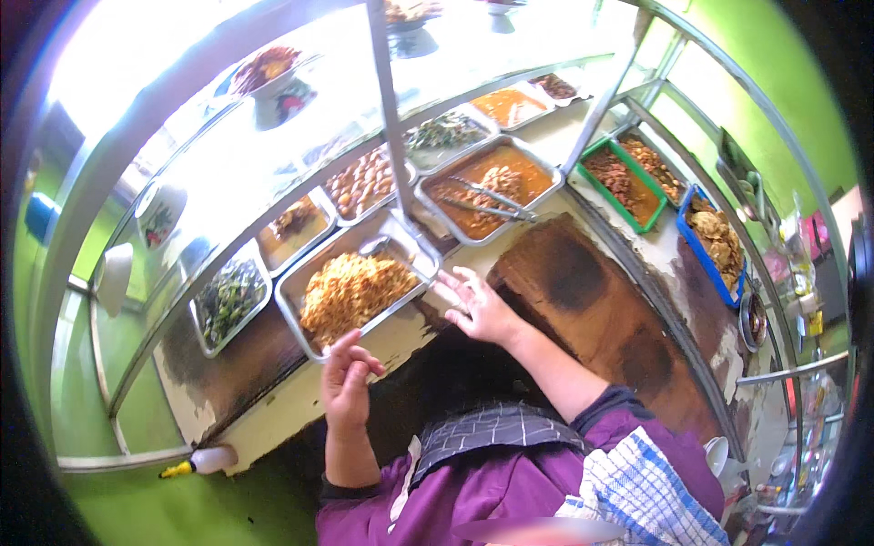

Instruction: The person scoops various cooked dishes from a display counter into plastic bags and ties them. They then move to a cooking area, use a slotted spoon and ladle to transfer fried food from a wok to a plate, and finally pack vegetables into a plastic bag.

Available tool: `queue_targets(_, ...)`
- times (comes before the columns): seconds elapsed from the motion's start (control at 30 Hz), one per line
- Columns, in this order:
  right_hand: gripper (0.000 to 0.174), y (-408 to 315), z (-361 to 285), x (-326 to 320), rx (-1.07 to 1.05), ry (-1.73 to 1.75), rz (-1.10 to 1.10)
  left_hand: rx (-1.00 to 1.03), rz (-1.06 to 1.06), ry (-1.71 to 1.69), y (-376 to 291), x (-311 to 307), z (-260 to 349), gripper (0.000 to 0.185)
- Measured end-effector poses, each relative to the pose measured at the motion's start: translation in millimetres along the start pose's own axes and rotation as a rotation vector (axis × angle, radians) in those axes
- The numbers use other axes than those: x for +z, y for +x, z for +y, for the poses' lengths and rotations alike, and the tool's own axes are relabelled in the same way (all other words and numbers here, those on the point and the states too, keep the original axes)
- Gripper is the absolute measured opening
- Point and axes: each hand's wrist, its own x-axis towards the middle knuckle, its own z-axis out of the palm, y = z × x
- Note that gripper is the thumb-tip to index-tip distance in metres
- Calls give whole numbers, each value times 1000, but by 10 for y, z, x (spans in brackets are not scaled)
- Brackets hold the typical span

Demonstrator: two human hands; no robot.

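Note:
A metal tray (pixel 360 293) holds a heap of orange-brown shredded or noodle-like food (pixel 355 293), with a spoon (pixel 375 247) resting at its back. My left hand (pixel 349 372) hovers by the tray's near edge, fingers loosely bent and nothing in it. Beside the tray's right corner is my right hand (pixel 481 307), fingers spread, holding nothing; whether it touches the rim I cannot tell. Behind it, metal tongs (pixel 488 199) lie across a tray of meat in orange sauce (pixel 505 181).
Trays of leafy greens (pixel 231 300), whole eggs or similar (pixel 358 184) and stew (pixel 293 228) stand around. To the right are a green tray (pixel 623 184) and a blue tray (pixel 713 246). A metal frame post (pixel 390 102) rises between trays. A bottle (pixel 213 459) lies at lower left.

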Motion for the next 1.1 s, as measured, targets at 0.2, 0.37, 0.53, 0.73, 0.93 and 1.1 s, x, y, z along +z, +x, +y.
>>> queue_targets(0.2,53,-835,6,-594,358,415,225,-140,-240,-505,49,927,-492,37)
queue_targets(0.37,39,-2062,106,-896,627,410,209,-240,-375,-458,-78,1741,-772,40)
queue_targets(0.53,35,-3511,29,-994,824,367,205,-276,-609,-422,-379,2533,-1298,42)
queue_targets(0.73,36,-5675,-612,-999,1076,449,385,-409,-724,-412,-1567,3708,-1821,43)
queue_targets(0.93,35,-7564,-1462,-1087,1461,163,707,-634,-1070,-341,-3126,4814,-2300,37)
queue_targets(1.1,36,-8416,-1862,-1218,1702,166,1175,-747,-1346,-340,-4014,5559,-2608,33)
